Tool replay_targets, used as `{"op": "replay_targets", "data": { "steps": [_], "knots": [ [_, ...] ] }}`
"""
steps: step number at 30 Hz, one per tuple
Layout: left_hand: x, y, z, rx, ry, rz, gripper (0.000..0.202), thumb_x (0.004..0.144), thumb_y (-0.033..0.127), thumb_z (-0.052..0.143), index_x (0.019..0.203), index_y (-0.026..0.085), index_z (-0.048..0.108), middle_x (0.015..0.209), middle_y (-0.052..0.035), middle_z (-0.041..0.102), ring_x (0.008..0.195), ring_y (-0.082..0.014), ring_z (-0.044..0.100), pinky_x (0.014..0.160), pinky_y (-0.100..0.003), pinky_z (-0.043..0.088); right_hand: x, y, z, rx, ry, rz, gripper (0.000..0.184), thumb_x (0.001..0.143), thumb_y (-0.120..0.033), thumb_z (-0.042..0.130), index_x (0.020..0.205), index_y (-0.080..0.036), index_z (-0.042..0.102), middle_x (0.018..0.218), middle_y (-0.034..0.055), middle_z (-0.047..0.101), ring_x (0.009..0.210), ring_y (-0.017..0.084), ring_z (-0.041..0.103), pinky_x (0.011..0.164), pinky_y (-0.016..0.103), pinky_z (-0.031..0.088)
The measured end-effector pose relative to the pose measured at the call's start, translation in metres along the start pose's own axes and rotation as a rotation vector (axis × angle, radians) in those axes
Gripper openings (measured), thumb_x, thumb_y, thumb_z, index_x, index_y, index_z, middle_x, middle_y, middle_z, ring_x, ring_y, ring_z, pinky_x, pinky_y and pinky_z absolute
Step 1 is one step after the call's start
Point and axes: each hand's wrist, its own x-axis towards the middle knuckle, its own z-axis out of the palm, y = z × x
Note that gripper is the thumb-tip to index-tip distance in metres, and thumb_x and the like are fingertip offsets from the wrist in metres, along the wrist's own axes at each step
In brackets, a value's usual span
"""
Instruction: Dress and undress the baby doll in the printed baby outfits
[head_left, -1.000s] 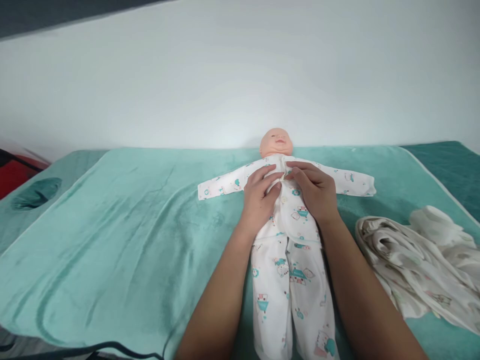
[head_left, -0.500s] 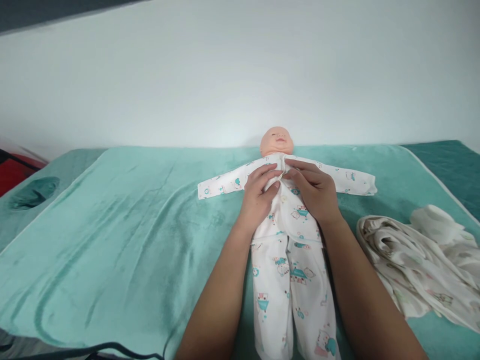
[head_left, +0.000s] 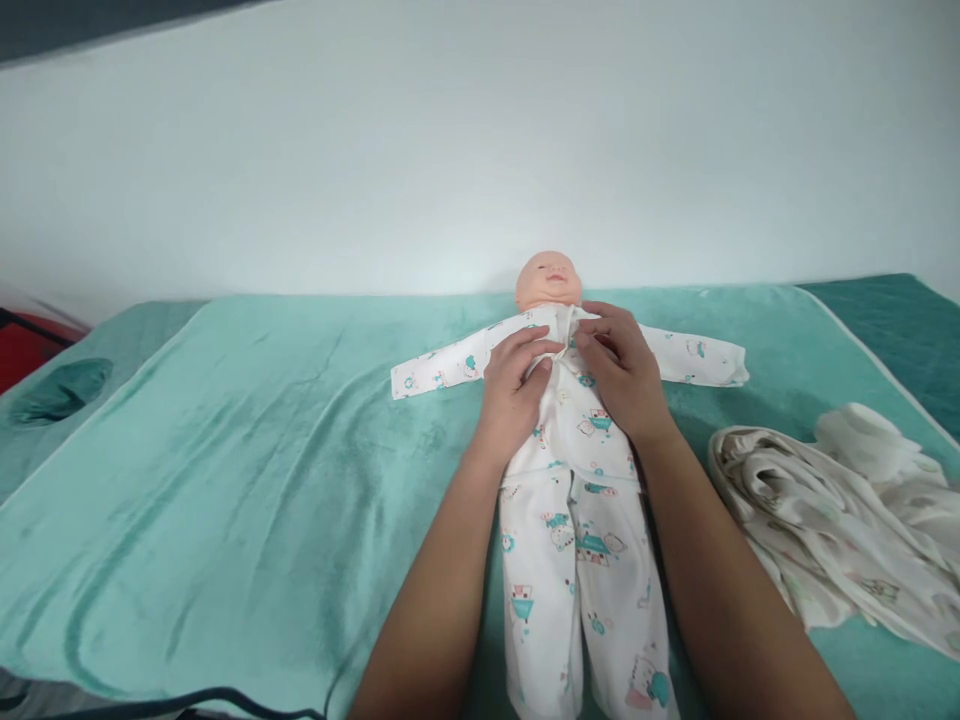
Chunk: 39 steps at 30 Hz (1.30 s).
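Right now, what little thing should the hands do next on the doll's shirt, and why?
I'd probably have the right hand gently smooth the front of the shirt near the doll's neck, while the left hand steadies it. Both hands are already at the chest, and the cloth looks puckered between their fingertips. I can't tell whether it's fastened there.

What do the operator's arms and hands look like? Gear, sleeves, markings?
Each grip is a bare human hand: left hand, right hand. No gloves, rings or markings visible. Left forearm and right forearm: no sleeves, watch or cables showing. Upper arms out of frame.
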Motion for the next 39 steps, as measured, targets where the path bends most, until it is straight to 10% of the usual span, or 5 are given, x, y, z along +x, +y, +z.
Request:
{"op": "replay_targets", "data": {
  "steps": [14, 26, 39],
  "knots": [
    [-0.0016, 0.0026, 0.0052, 0.016, 0.052, 0.0, 0.022, 0.095, 0.016, 0.054, 0.101, 0.026, 0.072, 0.131, -0.0027, 0.067, 0.131, -0.0191, 0.056, 0.115, -0.041, 0.044, 0.0011, -0.0005, -0.0002, -0.068, -0.076, 0.009, 0.019, 0.096, -0.039, 0.059, 0.087, -0.022, 0.063, 0.138, 0.0076, 0.054, 0.12, 0.025, 0.056, 0.088, 0.039, 0.05],
    [-0.0023, 0.0031, 0.0058, -0.028, 0.078, -0.062, 0.016, 0.091, 0.015, 0.058, 0.094, 0.024, 0.07, 0.131, -0.0034, 0.066, 0.131, -0.0207, 0.056, 0.111, -0.042, 0.046, 0.0021, -0.0041, -0.0035, -0.007, -0.144, 0.085, 0.011, 0.086, -0.032, 0.07, 0.09, -0.023, 0.065, 0.14, 0.0045, 0.057, 0.13, 0.025, 0.051, 0.114, 0.045, 0.035],
    [-0.0046, 0.0069, -0.0022, -0.089, 0.008, -0.037, 0.017, 0.088, 0.011, 0.058, 0.087, 0.023, 0.069, 0.134, -0.0035, 0.065, 0.134, -0.0214, 0.055, 0.117, -0.046, 0.043, 0.0018, 0.0003, -0.0046, 0.154, -0.081, 0.125, 0.029, 0.091, -0.049, 0.065, 0.08, -0.022, 0.059, 0.134, 0.0023, 0.06, 0.113, 0.022, 0.06, 0.1, 0.038, 0.047]
  ]
}}
